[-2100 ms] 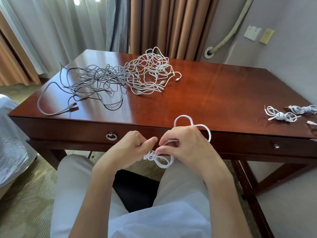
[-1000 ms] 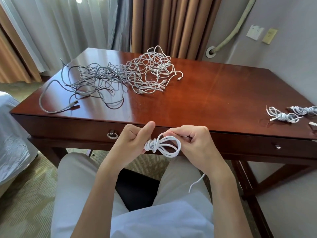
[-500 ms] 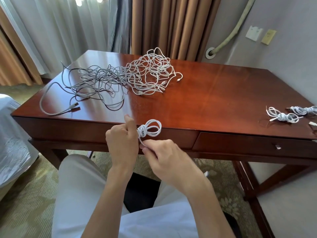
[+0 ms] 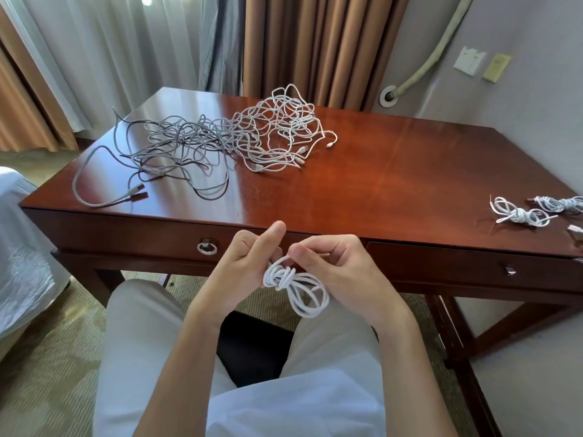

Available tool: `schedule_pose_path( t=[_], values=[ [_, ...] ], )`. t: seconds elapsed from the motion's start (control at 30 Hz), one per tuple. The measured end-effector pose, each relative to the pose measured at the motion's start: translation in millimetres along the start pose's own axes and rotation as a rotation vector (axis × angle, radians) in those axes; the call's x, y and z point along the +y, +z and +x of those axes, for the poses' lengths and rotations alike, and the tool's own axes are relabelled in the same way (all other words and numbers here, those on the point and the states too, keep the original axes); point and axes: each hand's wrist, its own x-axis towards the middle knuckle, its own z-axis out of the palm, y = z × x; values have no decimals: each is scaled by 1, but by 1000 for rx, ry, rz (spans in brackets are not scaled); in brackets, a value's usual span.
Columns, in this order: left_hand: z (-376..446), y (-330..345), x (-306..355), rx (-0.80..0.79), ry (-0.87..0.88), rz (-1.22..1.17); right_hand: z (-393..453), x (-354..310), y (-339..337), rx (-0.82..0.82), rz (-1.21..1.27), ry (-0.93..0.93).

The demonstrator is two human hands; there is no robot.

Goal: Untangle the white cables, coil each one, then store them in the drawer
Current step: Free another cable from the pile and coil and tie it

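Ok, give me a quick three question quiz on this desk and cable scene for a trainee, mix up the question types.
1. True or false: the left hand and right hand both hold the coiled white cable.
2. Where do the two finished cable bundles lie? A) in a drawer B) on the desk's right side C) on the floor
3. Fill in: the big tangled cable pile lies on the ____.

Key: 1 true; 2 B; 3 desk.
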Motion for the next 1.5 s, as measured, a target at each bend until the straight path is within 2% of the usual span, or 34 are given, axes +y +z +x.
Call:
schedule_pose_path(
  t=[0.07, 0.13, 0.17, 0.23, 0.33, 0.43, 0.47, 0.53, 0.6, 0.73, 0.87, 0.97, 1.03, 1.13, 1.2, 1.23, 1.37, 1.5],
  values=[
    [3, 3, 1, 72, -7, -149, 1, 7, 1, -25, -4, 63],
    [9, 6, 1, 218, -11, -215, 2, 16, 2, 0, -152, 63],
    [12, 7, 0, 315, -6, -147, 0, 17, 3, 2, -223, 65],
    [15, 7, -6, 491, 30, 142, -2, 15, 5, -14, -283, 70],
    [16, 6, -16, 644, 35, 553, -3, 4, 11, -54, -365, 38],
    [18, 8, -18, 622, -30, 800, -2, -9, 25, -106, -609, -56],
    [19, 7, -20, 557, -58, 886, -2, -12, 28, -115, -687, -67],
    [19, 0, -25, 334, -2, 951, -3, -14, 26, -85, -740, -82],
    [17, -4, -29, 164, 57, 883, -3, -16, 18, 1, -689, -103],
    [12, 3, -20, 59, 1, 402, 1, -14, 1, 192, -438, -122],
    [5, 8, -11, 6, -3, 185, 7, 6, -10, 103, -387, -4],
    [6, 13, -8, 98, 39, 79, 10, 19, -9, 12, -168, 52],
    [10, 17, -8, 241, 28, 11, 13, 25, -1, 38, -81, 28],
    [17, 19, -14, 513, -80, 1, 17, 33, 17, 122, -169, -54],
    [19, 16, -18, 608, -151, -24, 18, 38, 30, 115, -267, -96],
    [19, 12, -19, 604, -183, -55, 18, 38, 34, 116, -299, -111],
    [17, -1, -12, 326, -183, -261, 19, 34, 35, 186, -301, -126],
    [14, -3, -11, 96, -12, -419, 20, 29, 33, 271, -250, -92]
  ],
)
